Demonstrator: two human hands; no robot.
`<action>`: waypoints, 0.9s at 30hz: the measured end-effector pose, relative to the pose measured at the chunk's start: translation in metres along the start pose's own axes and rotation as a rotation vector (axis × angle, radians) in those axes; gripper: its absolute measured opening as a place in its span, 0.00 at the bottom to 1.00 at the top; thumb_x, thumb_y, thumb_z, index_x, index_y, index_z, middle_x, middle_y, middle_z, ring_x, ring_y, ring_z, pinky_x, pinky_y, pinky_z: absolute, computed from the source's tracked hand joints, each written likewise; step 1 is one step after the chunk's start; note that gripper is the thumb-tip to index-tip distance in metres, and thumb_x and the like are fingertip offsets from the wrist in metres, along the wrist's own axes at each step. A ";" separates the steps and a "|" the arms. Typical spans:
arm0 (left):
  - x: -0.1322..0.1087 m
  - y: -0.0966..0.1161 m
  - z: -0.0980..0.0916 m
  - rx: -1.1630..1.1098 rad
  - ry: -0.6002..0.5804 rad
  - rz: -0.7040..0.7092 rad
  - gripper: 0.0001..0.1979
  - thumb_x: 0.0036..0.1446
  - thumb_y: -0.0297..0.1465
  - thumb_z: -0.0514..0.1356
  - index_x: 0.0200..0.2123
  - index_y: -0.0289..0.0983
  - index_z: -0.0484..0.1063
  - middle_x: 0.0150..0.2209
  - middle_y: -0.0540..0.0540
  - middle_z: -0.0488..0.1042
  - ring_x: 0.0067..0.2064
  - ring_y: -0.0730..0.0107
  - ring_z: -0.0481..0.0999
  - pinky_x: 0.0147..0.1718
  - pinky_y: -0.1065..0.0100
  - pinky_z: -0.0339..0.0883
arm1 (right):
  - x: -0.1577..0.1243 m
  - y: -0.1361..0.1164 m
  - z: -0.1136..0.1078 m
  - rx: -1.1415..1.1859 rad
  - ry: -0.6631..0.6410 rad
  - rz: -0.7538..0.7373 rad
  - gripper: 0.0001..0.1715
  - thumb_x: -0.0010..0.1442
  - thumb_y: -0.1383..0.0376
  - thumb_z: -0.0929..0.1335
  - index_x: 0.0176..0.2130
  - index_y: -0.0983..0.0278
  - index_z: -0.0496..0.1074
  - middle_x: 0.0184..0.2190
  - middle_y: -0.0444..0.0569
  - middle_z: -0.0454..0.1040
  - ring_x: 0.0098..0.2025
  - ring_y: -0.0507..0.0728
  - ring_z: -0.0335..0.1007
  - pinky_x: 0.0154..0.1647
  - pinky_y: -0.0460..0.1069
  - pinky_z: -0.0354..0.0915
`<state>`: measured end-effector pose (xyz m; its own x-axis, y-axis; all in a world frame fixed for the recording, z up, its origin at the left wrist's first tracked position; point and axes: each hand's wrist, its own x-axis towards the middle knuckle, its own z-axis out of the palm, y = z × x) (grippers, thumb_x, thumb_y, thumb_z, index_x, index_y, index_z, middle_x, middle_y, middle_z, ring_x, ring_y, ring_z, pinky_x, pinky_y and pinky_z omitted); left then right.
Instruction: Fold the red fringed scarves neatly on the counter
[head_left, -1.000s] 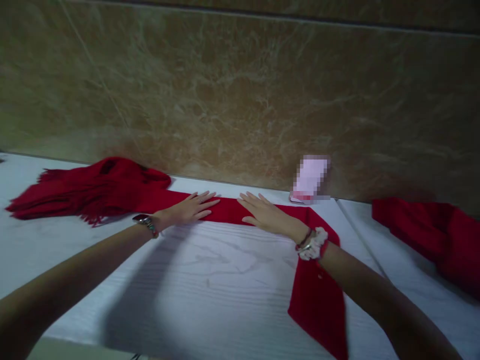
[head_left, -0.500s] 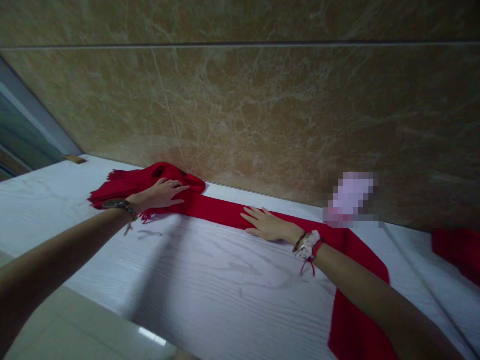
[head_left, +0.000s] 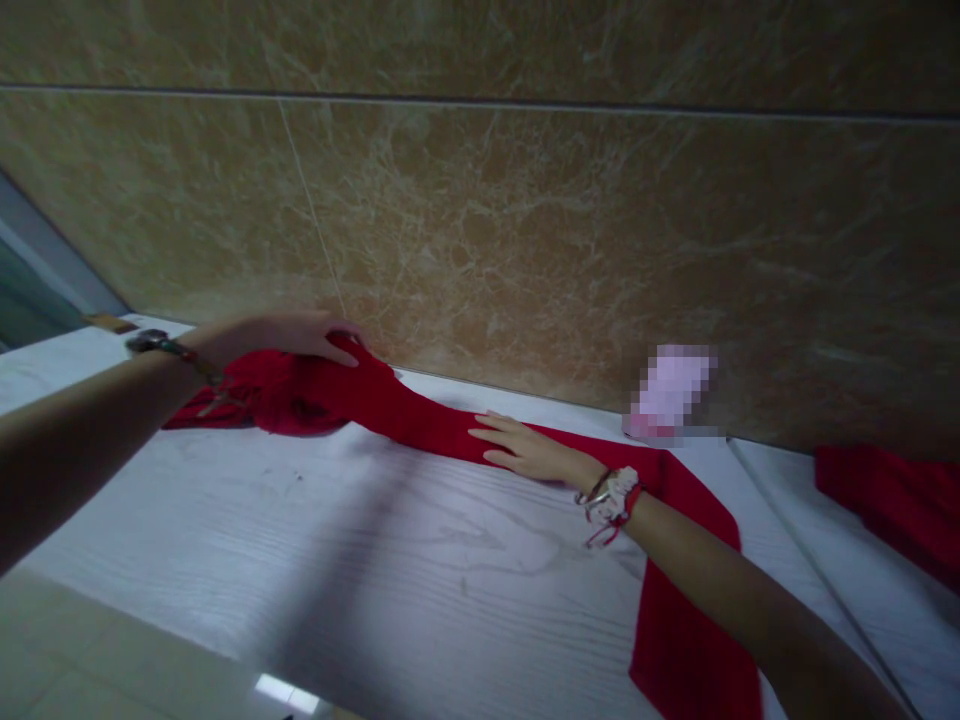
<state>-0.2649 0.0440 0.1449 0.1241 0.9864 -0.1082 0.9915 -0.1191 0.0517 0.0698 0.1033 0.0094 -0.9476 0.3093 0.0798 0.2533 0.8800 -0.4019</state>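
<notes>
Red scarf lengthwise along bench, midway under flat right hand (fingers slightly apart), leftward beneath left hand, finger grip unclear.

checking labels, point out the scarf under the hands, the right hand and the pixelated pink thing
Scarf (head_left: 429, 424), head view: flat middle stretch
Right hand (head_left: 534, 453), head view: back of hand
Pixelated pink thing (head_left: 673, 388), head view: its middle

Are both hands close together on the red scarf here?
No: the right hand lies flat on a smooth stretch of the red scarf, while the left hand is apart, at the bunched part by the wall.
</notes>
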 end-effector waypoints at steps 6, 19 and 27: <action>0.033 0.121 -0.007 -0.328 -0.168 0.401 0.16 0.56 0.34 0.52 0.45 0.38 0.70 0.42 0.51 0.73 0.42 0.70 0.69 0.40 0.73 0.61 | -0.093 0.009 -0.049 0.044 0.000 0.119 0.19 0.60 0.61 0.60 0.49 0.59 0.69 0.50 0.47 0.69 0.53 0.55 0.62 0.56 0.54 0.56; 0.107 0.289 0.082 -0.162 -0.236 0.889 0.11 0.46 0.23 0.57 0.33 0.38 0.75 0.33 0.51 0.75 0.33 0.72 0.69 0.35 0.74 0.60 | -0.213 0.008 -0.027 0.012 -0.028 0.239 0.15 0.58 0.70 0.58 0.38 0.63 0.72 0.44 0.52 0.70 0.55 0.57 0.56 0.58 0.56 0.52; 0.114 0.308 0.099 -0.701 -0.397 0.889 0.09 0.54 0.33 0.52 0.30 0.34 0.68 0.31 0.51 0.70 0.33 0.74 0.67 0.35 0.72 0.60 | -0.224 0.010 -0.033 0.207 0.280 0.315 0.12 0.58 0.64 0.59 0.29 0.60 0.69 0.36 0.50 0.70 0.47 0.57 0.64 0.50 0.54 0.60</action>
<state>0.0580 0.1086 0.0506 0.8801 0.4718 -0.0526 0.3316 -0.5318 0.7793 0.2909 0.0543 0.0172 -0.7348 0.6600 0.1565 0.4490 0.6463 -0.6170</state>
